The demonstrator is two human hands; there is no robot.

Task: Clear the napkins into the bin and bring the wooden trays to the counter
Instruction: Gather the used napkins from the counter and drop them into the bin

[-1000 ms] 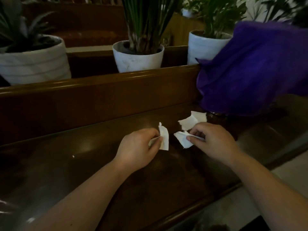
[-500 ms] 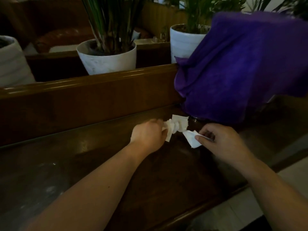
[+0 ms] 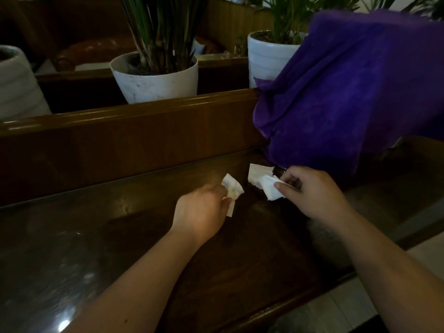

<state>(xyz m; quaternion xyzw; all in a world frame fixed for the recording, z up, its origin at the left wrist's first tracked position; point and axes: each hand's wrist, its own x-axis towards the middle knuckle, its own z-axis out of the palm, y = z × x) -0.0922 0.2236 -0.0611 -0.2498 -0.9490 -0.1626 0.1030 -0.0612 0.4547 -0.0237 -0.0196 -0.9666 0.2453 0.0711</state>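
On a dark wooden table [image 3: 120, 236], my left hand [image 3: 201, 212] pinches a crumpled white napkin [image 3: 231, 191] between thumb and fingers. My right hand [image 3: 314, 195] grips a second white napkin [image 3: 270, 189] at the same height, a hand's width to the right. A third napkin piece [image 3: 255, 171] lies on the table just behind the right hand's napkin, at the foot of the purple cloth. No wooden tray and no bin are in view.
A large purple cloth [image 3: 348, 92] hangs over something at the table's back right. A raised wooden ledge [image 3: 132, 131] runs behind the table, with white plant pots [image 3: 153, 80] beyond it. The table's front edge and pale floor [image 3: 348, 308] are at lower right.
My left hand reached right to the loose napkin pieces, then drew back left with a bigger wad. My right hand kept its napkin and shifted slightly toward the purple cloth.
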